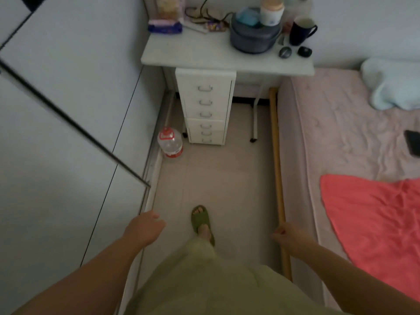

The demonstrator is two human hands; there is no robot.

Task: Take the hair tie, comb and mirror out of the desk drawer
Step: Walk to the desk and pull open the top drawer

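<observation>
A white drawer unit (205, 105) with several shut drawers and metal handles stands under a white desk (204, 53) at the far end of the room. No hair tie, comb or mirror is in sight. My left hand (145, 228) hangs low at the left, empty, fingers loosely apart. My right hand (288, 235) hangs low at the right with its fingers curled in, holding nothing. Both hands are far from the drawers.
The desk top carries a grey pot (252, 35), a dark mug (301, 30), packets and small items. A water jug (170, 143) stands on the floor left of the drawers. A wardrobe (56, 133) lines the left; a bed (352, 144) with a red cloth (375, 219) lines the right.
</observation>
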